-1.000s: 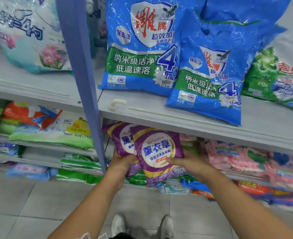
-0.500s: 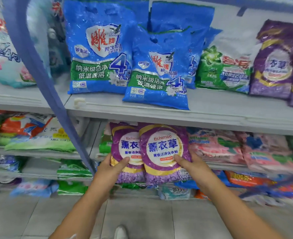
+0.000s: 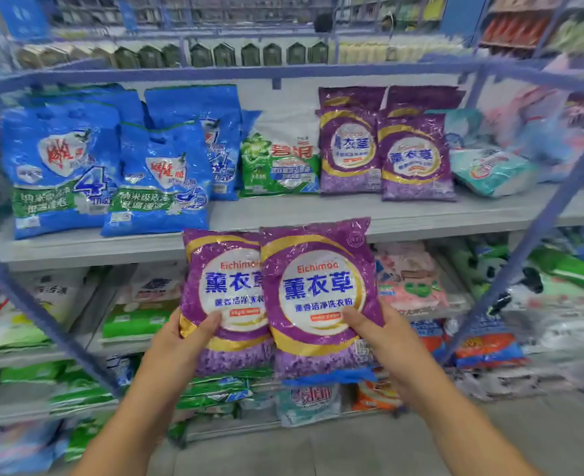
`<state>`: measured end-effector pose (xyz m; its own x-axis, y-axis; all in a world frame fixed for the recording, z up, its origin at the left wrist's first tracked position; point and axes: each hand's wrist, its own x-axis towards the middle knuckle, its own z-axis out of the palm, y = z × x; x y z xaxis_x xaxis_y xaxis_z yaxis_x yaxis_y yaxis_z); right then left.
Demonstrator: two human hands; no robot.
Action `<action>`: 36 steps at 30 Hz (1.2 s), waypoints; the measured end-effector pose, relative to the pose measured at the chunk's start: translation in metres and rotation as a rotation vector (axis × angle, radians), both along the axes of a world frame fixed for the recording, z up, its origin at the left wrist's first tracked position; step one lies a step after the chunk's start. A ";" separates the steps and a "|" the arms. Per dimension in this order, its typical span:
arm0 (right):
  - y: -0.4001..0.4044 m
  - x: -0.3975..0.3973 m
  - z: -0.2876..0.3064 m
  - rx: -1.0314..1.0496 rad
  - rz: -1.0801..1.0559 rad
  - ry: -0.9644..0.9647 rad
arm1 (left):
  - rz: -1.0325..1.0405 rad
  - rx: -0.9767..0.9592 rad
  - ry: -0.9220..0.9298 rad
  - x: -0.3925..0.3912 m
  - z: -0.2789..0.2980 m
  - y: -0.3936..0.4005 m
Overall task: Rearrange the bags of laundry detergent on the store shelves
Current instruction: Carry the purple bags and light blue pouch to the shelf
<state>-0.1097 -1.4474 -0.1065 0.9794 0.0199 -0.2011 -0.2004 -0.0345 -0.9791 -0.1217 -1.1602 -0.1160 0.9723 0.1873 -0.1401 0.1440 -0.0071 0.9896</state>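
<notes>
I hold two purple lavender detergent bags upright in front of the shelf edge. My left hand (image 3: 180, 341) grips the left purple bag (image 3: 222, 269) at its lower left, thumb on the front. My right hand (image 3: 383, 338) grips the right purple bag (image 3: 318, 262), which overlaps the left one. On the grey shelf (image 3: 283, 211) above stand two more purple bags of the same kind (image 3: 383, 149), to the right of a green and white bag (image 3: 280, 159) and several blue bags (image 3: 112, 166).
Blue metal uprights slant across at the left (image 3: 43, 321) and right (image 3: 537, 228). A teal bag (image 3: 489, 170) lies at the shelf's right end. Lower shelves hold pink (image 3: 410, 283), green and orange bags. Bare shelf surface shows in front of the green bag.
Both hands have lifted the two purple bags from the lower shelf up to the level of the upper shelf's edge. My view has tilted upward and the upper shelf shows fully.
</notes>
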 end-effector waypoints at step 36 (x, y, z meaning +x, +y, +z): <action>-0.171 0.268 0.063 -1.163 -0.011 -0.585 | -0.059 1.128 -0.388 0.300 0.066 -0.229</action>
<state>0.1580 -1.6184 -0.0434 0.9261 0.1152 0.3594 0.2377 -0.9178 -0.3182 0.1788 -1.3887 -0.0505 0.9245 -0.0306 0.3800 -0.1935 -0.8965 0.3986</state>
